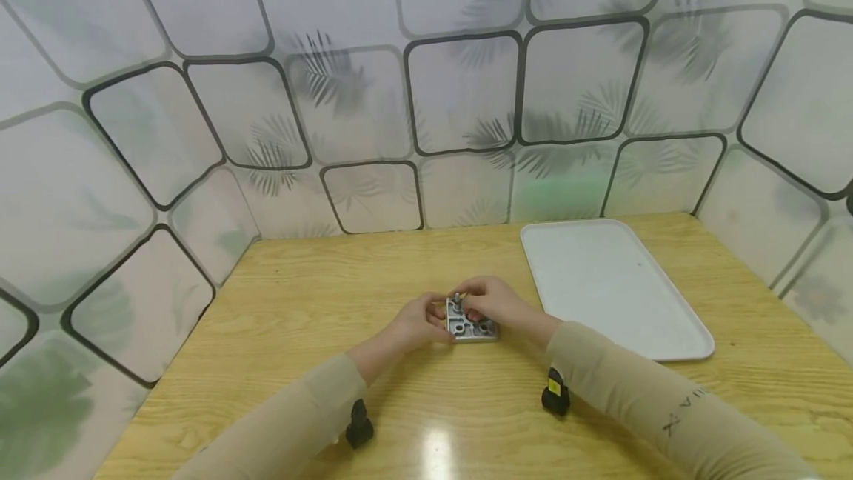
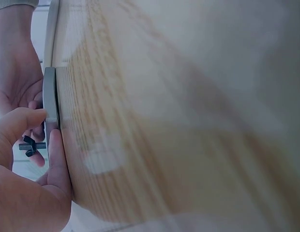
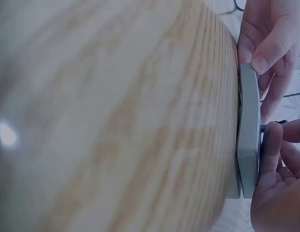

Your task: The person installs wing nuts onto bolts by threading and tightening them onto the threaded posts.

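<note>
A grey metal plate [image 1: 472, 330] with round holes and raised ribs lies on the wooden table in front of me. From its far left corner rises a threaded bolt [image 2: 39, 145] carrying a dark wing nut [image 2: 30, 146]. My left hand [image 1: 421, 319] grips the plate's left side, thumb and fingers at its edge. My right hand [image 1: 493, 301] reaches over the plate from the right, thumb and finger curled in around the wing nut. In the right wrist view the plate's thick side [image 3: 249, 140] shows, and the right fingers hide most of the bolt.
A white rectangular tray [image 1: 613, 295] lies on the table [image 1: 320, 287] to the right, beside my right forearm. Patterned panels [image 1: 466, 95] enclose the table at the back and sides. Dark wrist devices [image 1: 360, 424] hang under both sleeves.
</note>
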Motion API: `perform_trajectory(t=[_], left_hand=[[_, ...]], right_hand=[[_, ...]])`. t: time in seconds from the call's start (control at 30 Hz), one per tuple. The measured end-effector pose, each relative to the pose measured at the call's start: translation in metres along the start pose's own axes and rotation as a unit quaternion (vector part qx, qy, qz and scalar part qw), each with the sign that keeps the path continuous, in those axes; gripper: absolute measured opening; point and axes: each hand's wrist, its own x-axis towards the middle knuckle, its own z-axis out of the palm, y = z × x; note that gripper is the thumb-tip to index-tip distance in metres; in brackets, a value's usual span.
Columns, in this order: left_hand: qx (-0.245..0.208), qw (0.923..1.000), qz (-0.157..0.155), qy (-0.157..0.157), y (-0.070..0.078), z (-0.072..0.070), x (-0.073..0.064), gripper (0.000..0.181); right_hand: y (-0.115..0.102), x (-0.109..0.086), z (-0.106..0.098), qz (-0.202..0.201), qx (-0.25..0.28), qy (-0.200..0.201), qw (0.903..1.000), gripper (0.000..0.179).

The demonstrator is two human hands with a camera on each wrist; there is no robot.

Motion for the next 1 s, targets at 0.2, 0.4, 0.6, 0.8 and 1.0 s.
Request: perform_trajectory(t=[0.2,0.4,0.6,0.8,1.0], left_hand=[[0.000,1.0000,-0.002,0.002,0.0006,0.0002,-0.0008,0.079],[-0.003,1.0000,-0.005,-0.002,0.0007,0.0001,-0.0008,0.079],[-0.003,1.0000,-0.003,-0.004,0.0000,-0.0005,-0.0002,0.080],[-0.005,1.0000,-0.006,-0.005,0.0013,-0.0005,-0.0016,0.080],[-0.013,0.9999,-0.006,-0.007,0.0015,-0.0014,-0.0025,0.080]], right_hand=[[0.0020,0.0020,0.0015,0.006,-0.002,0.004,1.0000,0.036],[0.0043,0.0036,0.0014,0.006,-0.006,0.008,0.9999,0.030],[0.0045,0.0044,0.0007,0.007,-0.023,0.011,0.9997,0.025],[0.0034,0.0037,0.0013,0.010,-0.028,0.018,0.9994,0.023],[0.0026,0.0039,0.0033,0.007,-0.042,0.032,0.9985,0.018]])
